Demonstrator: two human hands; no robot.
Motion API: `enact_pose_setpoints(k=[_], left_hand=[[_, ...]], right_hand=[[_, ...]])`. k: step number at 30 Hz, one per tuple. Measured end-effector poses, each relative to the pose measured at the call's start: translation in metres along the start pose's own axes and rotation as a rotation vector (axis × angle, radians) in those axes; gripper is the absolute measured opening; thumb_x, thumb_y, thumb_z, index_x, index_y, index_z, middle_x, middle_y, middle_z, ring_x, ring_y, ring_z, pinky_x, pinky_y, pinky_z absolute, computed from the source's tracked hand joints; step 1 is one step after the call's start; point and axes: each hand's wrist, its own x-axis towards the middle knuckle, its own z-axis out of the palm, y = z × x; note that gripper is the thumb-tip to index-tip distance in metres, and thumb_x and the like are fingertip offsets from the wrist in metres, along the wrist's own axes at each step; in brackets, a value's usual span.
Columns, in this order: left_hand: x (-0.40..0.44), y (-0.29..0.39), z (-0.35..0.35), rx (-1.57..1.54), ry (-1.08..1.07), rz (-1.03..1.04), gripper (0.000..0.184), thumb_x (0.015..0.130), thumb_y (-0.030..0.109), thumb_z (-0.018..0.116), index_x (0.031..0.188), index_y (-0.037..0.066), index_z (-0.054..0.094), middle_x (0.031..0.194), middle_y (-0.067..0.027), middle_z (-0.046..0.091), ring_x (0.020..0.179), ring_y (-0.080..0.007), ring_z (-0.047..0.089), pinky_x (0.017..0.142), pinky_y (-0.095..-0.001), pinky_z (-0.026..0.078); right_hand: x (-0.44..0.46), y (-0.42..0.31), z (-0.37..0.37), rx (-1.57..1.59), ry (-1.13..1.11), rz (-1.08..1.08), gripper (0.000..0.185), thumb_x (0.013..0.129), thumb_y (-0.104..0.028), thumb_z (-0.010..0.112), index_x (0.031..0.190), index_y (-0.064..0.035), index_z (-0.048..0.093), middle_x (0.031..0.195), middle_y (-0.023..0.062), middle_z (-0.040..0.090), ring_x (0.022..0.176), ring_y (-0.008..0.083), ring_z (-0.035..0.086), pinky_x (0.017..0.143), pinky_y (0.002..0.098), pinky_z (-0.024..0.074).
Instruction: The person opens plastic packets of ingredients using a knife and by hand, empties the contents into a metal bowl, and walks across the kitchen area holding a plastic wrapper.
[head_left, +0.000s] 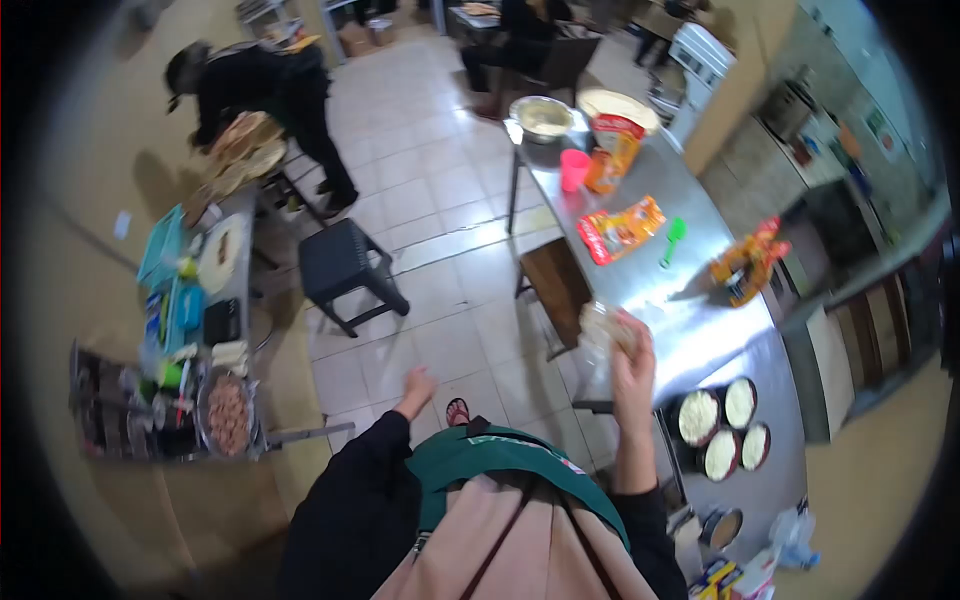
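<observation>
My right hand (633,375) is closed around a crumpled piece of clear plastic (600,328), perhaps a small bag, beside the near left edge of the steel table (690,325). Away from the tables, my left hand (420,386) hangs over the tiled floor with its fingers curled in and nothing visible in them. On the steel table lie an orange and red packet (620,230), a green spatula (674,242) and another orange packet (750,265). Several round tins filled with something white (699,415) stand to the right of my right hand.
A pink cup (574,170), a metal bowl (544,118) and an upright orange bag (614,155) stand at the table's far end. A black stool (350,270) is on the floor. At left, a person (270,95) bends over a table near a food bowl (229,415).
</observation>
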Motion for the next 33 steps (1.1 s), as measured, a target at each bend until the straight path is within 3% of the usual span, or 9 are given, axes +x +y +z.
enact_pose_setpoints(k=[2,4,9,13,14,15,19,25,33], left_hand=[[0.001,-0.089,-0.014,0.189,0.14,-0.115,0.043,0.072,0.027,0.062,0.106,0.001,0.06,0.103,-0.0225,0.061,0.096,-0.0373,0.059,0.083,-0.0418,0.047],[0.005,-0.14,-0.056,0.815,-0.405,-0.101,0.034,0.072,0.026,0.057,0.097,0.006,0.066,0.112,-0.0179,0.06,0.107,-0.0383,0.053,0.088,-0.0465,0.045],[-0.017,-0.214,-0.09,0.3,0.086,-0.774,0.049,0.077,0.022,0.053,0.117,-0.007,0.051,0.118,-0.0277,0.053,0.107,-0.0397,0.053,0.09,-0.0433,0.045],[-0.023,-0.178,-0.13,-0.059,-0.098,-0.693,0.046,0.076,0.022,0.055,0.114,-0.003,0.054,0.119,-0.029,0.05,0.105,-0.0398,0.054,0.083,-0.0412,0.048],[-0.005,-0.228,-0.098,0.019,0.17,-0.644,0.027,0.076,0.016,0.049,0.091,-0.003,0.062,0.077,-0.0142,0.062,0.07,-0.0245,0.058,0.063,-0.0377,0.047],[0.001,-0.235,-0.086,0.016,0.307,-0.588,0.026,0.074,0.016,0.052,0.091,-0.002,0.062,0.076,-0.0143,0.062,0.069,-0.0233,0.059,0.06,-0.0367,0.046],[0.036,-0.239,-0.057,-0.055,0.218,-0.526,0.035,0.078,0.021,0.053,0.105,-0.001,0.059,0.107,-0.0271,0.059,0.101,-0.0434,0.055,0.087,-0.0473,0.044],[-0.001,-0.204,-0.082,-0.171,0.274,-0.662,0.044,0.074,0.023,0.059,0.113,0.003,0.055,0.122,-0.0266,0.044,0.115,-0.0382,0.045,0.098,-0.0394,0.039],[-0.032,-0.245,-0.087,-0.062,0.21,-0.87,0.057,0.074,0.021,0.06,0.12,-0.005,0.04,0.125,-0.0277,0.039,0.113,-0.0405,0.047,0.098,-0.041,0.039]], right_hand=[[0.016,-0.03,0.03,-0.006,-0.007,-0.08,0.037,0.077,0.011,0.043,0.109,-0.0018,0.057,0.114,0.0149,0.053,0.121,0.028,0.045,0.102,0.0342,0.0323],[0.026,-0.042,0.054,-0.007,-0.055,-0.121,0.037,0.076,0.012,0.043,0.107,-0.002,0.057,0.114,0.0148,0.052,0.12,0.0283,0.046,0.102,0.0344,0.033],[0.048,-0.075,0.112,-0.093,-0.24,-0.213,0.043,0.071,0.013,0.045,0.107,-0.005,0.058,0.11,0.017,0.053,0.119,0.032,0.047,0.093,0.0358,0.0403],[0.055,-0.128,0.152,-0.368,-0.386,-0.501,0.045,0.068,0.012,0.049,0.107,-0.009,0.06,0.106,0.0195,0.054,0.099,0.0352,0.053,0.08,0.0355,0.0455],[0.053,-0.152,0.16,-0.374,-0.427,-0.561,0.043,0.068,0.009,0.053,0.105,-0.01,0.061,0.106,0.0192,0.055,0.095,0.0333,0.054,0.078,0.0346,0.0458],[0.049,-0.175,0.168,-0.382,-0.466,-0.623,0.04,0.067,0.007,0.057,0.103,-0.0111,0.063,0.105,0.0189,0.056,0.092,0.0314,0.055,0.077,0.0337,0.0461],[0.033,-0.227,0.202,-0.138,-0.516,-0.985,0.035,0.064,-0.004,0.071,0.098,-0.0138,0.067,0.11,0.0197,0.056,0.095,0.0313,0.055,0.078,0.0362,0.0478],[0.03,-0.247,0.227,0.069,-0.519,-1.432,0.033,0.07,-0.018,0.074,0.102,-0.0132,0.066,0.112,0.0202,0.055,0.098,0.0339,0.056,0.076,0.0386,0.0521],[0.033,-0.214,0.198,0.032,-0.685,-1.173,0.032,0.069,-0.027,0.077,0.098,-0.0187,0.067,0.118,0.0198,0.05,0.104,0.0344,0.054,0.08,0.0461,0.0502]])
